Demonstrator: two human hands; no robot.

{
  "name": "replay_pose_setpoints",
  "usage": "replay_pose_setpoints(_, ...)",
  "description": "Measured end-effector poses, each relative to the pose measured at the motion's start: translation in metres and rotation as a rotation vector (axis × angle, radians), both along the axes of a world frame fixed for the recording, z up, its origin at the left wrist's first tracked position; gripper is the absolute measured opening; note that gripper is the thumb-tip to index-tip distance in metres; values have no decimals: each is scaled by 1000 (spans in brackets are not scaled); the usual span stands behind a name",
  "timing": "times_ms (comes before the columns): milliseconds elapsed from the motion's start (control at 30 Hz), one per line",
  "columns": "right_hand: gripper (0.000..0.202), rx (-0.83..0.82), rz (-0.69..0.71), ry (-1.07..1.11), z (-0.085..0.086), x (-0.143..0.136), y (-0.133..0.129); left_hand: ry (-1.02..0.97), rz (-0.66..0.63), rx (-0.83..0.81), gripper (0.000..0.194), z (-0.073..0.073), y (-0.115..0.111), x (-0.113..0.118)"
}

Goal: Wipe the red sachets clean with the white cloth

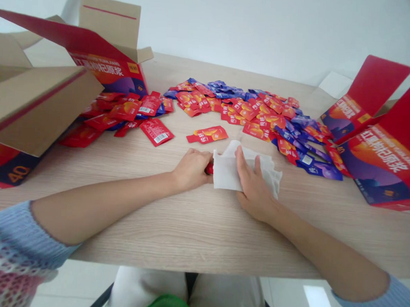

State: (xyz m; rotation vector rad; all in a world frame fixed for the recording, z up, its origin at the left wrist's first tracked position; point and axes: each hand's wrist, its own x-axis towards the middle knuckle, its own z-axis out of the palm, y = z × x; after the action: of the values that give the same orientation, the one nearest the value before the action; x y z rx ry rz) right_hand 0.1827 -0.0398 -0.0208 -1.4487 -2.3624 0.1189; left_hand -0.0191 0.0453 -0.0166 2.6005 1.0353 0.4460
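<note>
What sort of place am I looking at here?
Perhaps an indoor packing or sorting spot, though I can't be sure: a wood-look table with open printed cartons at both sides and piles of red and purple sachets between them.

A plain, pale wall (264,34) with a faint cool cast rises beyond the fingers (240,163) and spans the background. Far to the left of the fingers, a soft grey upright band (71,5) shades it. The worktop (187,243), light wood-look with fine grain running mostly from side to side, stretches beneath the fingers and well out to both sides; whether its back edge touches the wall is hard to tell. Its front edge runs nearer than the fingers. Below that edge, the floor (73,281) shows pale tiles with thin joints, and to the fingers' right a bright patch of light (317,301) lies on it.
</note>
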Motion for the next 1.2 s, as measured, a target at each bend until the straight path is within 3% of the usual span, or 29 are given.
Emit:
replay_pose_setpoints(167,72,-58,137,-203,2,10,9,-20,-18,42,32,-1,2,0)
replay_pose_setpoints(267,56,-71,125,-230,3,23,16,-11,-33,45,45,-1,0,0)
replay_pose_setpoints(500,55,-58,-122,-89,2,47,25,7,-38,89,71,-8,-2,-1)
replay_pose_setpoints(700,67,65,-471,102,-2,57,35,75,-31,134,73,-4,-6,-1)
replay_pose_setpoints(800,65,199,-520,185,-5,60,41,93,-20,159,71,-2,-9,0)
replay_pose_setpoints(967,57,263,-429,223,-6,47,32,107,-9,172,69,-1,-10,1)
replay_pose_setpoints(1200,60,28,99,-29,0,13,16,131,10,198,60,2,-10,2)
